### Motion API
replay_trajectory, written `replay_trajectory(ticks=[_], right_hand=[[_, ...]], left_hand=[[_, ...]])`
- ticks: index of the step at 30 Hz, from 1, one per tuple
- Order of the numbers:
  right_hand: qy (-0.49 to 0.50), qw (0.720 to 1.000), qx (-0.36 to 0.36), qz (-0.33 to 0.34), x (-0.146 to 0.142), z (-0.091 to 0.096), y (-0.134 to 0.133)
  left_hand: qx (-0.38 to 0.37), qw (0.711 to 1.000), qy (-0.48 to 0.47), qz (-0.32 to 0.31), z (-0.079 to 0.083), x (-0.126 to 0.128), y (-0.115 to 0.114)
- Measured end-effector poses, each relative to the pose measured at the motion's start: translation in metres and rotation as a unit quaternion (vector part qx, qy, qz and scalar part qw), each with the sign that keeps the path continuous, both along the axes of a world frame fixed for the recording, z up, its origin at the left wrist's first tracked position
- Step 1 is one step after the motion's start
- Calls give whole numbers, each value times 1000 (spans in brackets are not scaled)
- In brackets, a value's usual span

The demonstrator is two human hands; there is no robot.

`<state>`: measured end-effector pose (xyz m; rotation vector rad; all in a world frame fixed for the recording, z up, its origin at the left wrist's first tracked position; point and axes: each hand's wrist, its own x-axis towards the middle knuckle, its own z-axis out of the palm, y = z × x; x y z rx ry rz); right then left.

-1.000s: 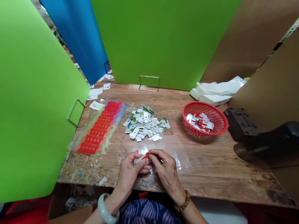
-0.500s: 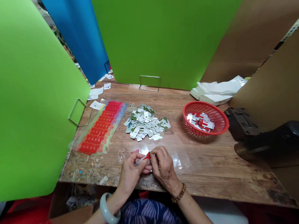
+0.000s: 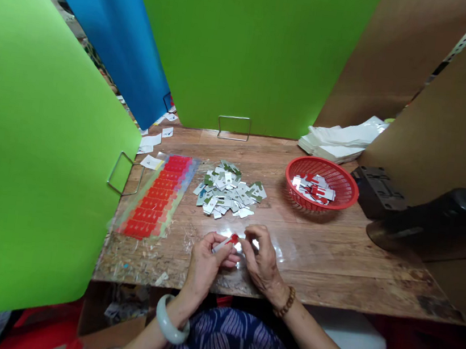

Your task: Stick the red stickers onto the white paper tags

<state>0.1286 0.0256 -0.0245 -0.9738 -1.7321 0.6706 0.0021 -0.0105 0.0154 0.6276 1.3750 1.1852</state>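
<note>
- Head view: my left hand is at the near centre, thumb and fingers gripping a small pale plate; its red end points far and right.
- My right hand is just right of that end, fingers curled; I cannot tell whether thumb and forefinger pinch anything.
- Plate position: over the near part of the wooden table.
- Loose plates: piled beyond my hands, at centre.
- Sheet with red shapes: flat on the table, left of those plates.
- Red basket: far and right of my hands, containing white and red pieces.
</note>
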Motion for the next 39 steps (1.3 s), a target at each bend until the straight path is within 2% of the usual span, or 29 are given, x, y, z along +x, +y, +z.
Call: replay_trajectory(ticks=[2, 5, 7, 10, 14, 19, 23, 28, 33, 39], right_hand=[[47, 997, -50, -26, -1, 1, -1], [48, 995, -81, 29, -2, 6, -1], [55, 994, -84, 47, -2, 8, -1], [76, 993, -83, 23, -4, 4, -4], [45, 998, -38, -1, -11, -4, -8], [22, 999, -46, -17, -18, -4, -9], [-2, 999, -42, -3, -19, 0, -11], [19, 997, -77, 18, -20, 3, -19], [50, 995, -86, 19, -22, 3, -25], [134, 984, -113, -6, -26, 4, -30]], left_hand=[[5, 1000, 0, 2, -1, -1, 0], [18, 1000, 8, 1, -3, -3, 0], [24, 1000, 18, -4, -3, -3, -1], [28, 999, 35, -9, -3, -1, -2], [34, 999, 32, -5, -2, 0, -3], [32, 998, 49, 5, -2, 1, -4], [36, 996, 81, 20, -8, 1, -7], [71, 989, 129, 23, -19, 0, -14], [68, 992, 106, 27, -12, -3, -17], [68, 994, 77, 37, 0, -10, -20]])
